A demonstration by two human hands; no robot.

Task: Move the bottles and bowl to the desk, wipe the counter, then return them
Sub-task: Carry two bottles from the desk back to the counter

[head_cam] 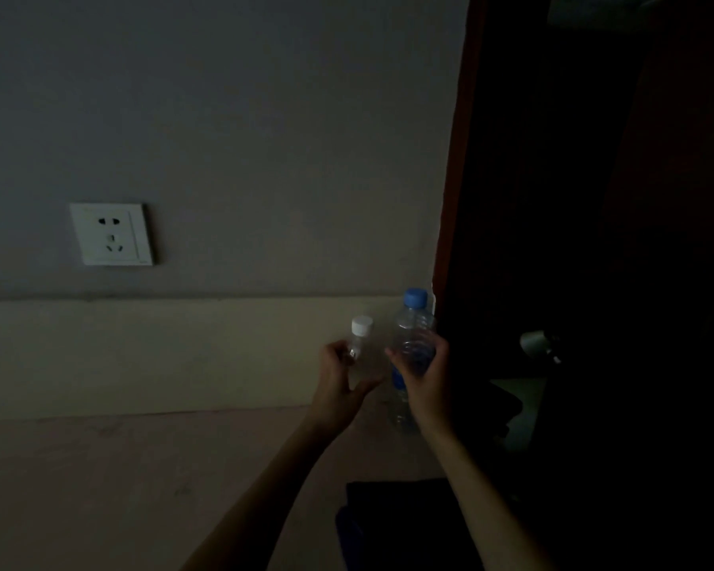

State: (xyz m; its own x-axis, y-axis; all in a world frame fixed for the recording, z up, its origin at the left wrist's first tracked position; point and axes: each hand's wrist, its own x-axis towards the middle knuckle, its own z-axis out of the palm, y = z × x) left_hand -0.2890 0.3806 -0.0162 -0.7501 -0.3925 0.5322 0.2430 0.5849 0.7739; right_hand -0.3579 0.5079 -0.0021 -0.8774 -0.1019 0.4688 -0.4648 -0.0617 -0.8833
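Observation:
The scene is very dim. My left hand [341, 381] is wrapped around a small clear bottle with a white cap [360, 335]. Right beside it, my right hand [425, 377] grips a taller clear bottle with a blue cap [414, 323]. Both bottles stand upright, close together, near the back of a pale counter [141, 480] against its cream backsplash [161, 356]. I cannot tell whether the bottles rest on the counter or are lifted. No bowl shows in this view.
A white wall socket [111, 234] sits on the grey wall at the left. A dark wooden frame [456, 179] borders the counter on the right, with deep shadow beyond. A dark cloth-like object [396, 525] lies at the counter's near right.

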